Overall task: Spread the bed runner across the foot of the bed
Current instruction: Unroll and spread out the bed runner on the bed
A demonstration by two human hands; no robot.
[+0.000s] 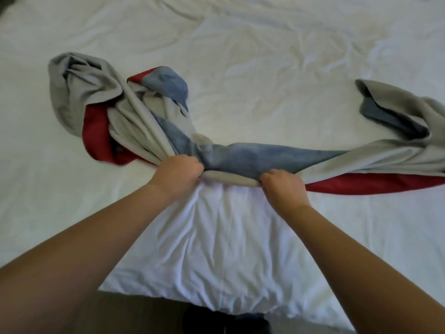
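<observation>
The bed runner (240,156), a grey, blue and red cloth, lies twisted and bunched across the white bed (240,68). A crumpled heap of it sits at the left and a folded grey end lies at the far right. My left hand (178,175) grips the runner near its middle. My right hand (284,186) grips it a short way to the right, on the near edge. Between the two hands the cloth is rolled into a narrow blue and grey band.
The white sheet (228,249) is wrinkled and hangs over the near edge of the bed. A strip of brown floor (144,317) and something dark show below that edge.
</observation>
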